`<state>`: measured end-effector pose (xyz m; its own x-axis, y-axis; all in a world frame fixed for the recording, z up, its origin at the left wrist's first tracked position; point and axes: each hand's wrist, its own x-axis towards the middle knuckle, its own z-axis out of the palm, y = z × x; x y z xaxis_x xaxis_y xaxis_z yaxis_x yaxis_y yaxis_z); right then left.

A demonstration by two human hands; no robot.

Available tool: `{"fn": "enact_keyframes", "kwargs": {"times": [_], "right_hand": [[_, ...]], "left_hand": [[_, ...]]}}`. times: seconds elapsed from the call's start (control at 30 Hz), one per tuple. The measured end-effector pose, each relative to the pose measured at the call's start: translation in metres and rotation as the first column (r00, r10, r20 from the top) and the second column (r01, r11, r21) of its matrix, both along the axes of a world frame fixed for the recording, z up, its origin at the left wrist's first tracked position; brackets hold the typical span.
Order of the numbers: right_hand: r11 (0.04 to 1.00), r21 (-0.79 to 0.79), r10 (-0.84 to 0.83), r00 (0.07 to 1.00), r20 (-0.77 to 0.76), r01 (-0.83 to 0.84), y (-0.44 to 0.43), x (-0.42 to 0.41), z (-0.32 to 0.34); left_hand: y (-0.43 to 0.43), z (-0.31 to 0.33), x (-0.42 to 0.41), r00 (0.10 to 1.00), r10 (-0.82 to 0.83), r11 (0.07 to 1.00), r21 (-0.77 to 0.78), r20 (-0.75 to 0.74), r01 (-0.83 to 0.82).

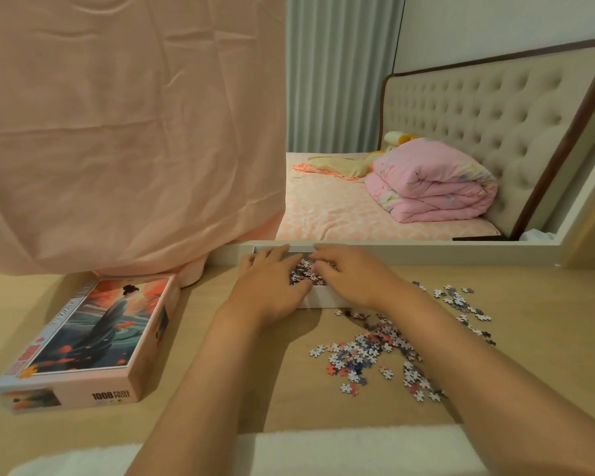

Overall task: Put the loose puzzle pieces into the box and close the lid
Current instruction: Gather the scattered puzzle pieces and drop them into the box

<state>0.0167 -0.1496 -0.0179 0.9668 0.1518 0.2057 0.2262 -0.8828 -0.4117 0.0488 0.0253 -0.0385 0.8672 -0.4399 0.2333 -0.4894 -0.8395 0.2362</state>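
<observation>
A white open box (318, 298) stands at the far middle of the wooden table, with puzzle pieces (303, 269) piled inside. My left hand (272, 281) and my right hand (349, 273) both rest palm down on that pile, fingers spread and slightly curled, touching the pieces. Whether either hand grips pieces cannot be seen. Loose puzzle pieces (378, 352) lie scattered on the table to the right of the box and under my right forearm. The pink lid (86, 338), printed with a figure in a robe, lies flat at the left.
A pink cloth (128, 132) hangs down to the table behind the lid. A mirror behind the table shows a bed with a folded pink quilt (433, 187). A white fluffy edge (323, 448) runs along the table's near side.
</observation>
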Motion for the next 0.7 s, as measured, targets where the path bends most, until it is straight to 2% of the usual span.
{"fn": "enact_keyframes", "kwargs": {"times": [0.03,0.1,0.2,0.3,0.43,0.5,0.6,0.7], "right_hand": [[0.998,0.043,-0.042,0.998,0.048,0.040,-0.011,-0.003,0.002],[0.993,0.032,-0.118,0.989,0.085,0.116,-0.033,-0.008,0.003],[0.977,-0.144,-0.169,0.982,-0.079,0.157,-0.062,-0.013,-0.012],[0.970,-0.231,-0.147,0.945,-0.293,0.079,-0.076,-0.022,-0.027],[0.985,-0.172,-0.078,0.948,-0.310,0.024,-0.082,-0.042,-0.029],[0.992,-0.121,-0.060,0.951,-0.303,0.024,-0.086,-0.053,-0.029],[0.999,0.007,-0.046,0.958,-0.283,0.050,-0.094,-0.069,-0.025],[0.976,0.163,-0.113,0.973,-0.200,0.147,-0.104,-0.075,-0.021]], "left_hand": [[-0.005,0.001,-0.003,0.997,-0.039,0.997,-0.061,0.069,0.043],[-0.021,0.002,-0.011,0.976,-0.118,0.971,-0.184,0.185,0.152],[-0.047,-0.004,-0.031,0.953,-0.226,0.920,-0.278,0.204,0.277],[-0.063,-0.013,-0.042,0.919,-0.317,0.925,-0.138,0.236,0.355],[-0.064,-0.008,-0.047,0.866,-0.335,0.935,0.021,0.372,0.353],[-0.065,-0.007,-0.056,0.891,-0.321,0.943,0.017,0.322,0.333],[-0.071,-0.014,-0.071,0.964,-0.207,0.978,0.030,0.166,0.205],[-0.076,-0.023,-0.079,0.989,-0.147,0.987,0.072,0.033,0.145]]}}
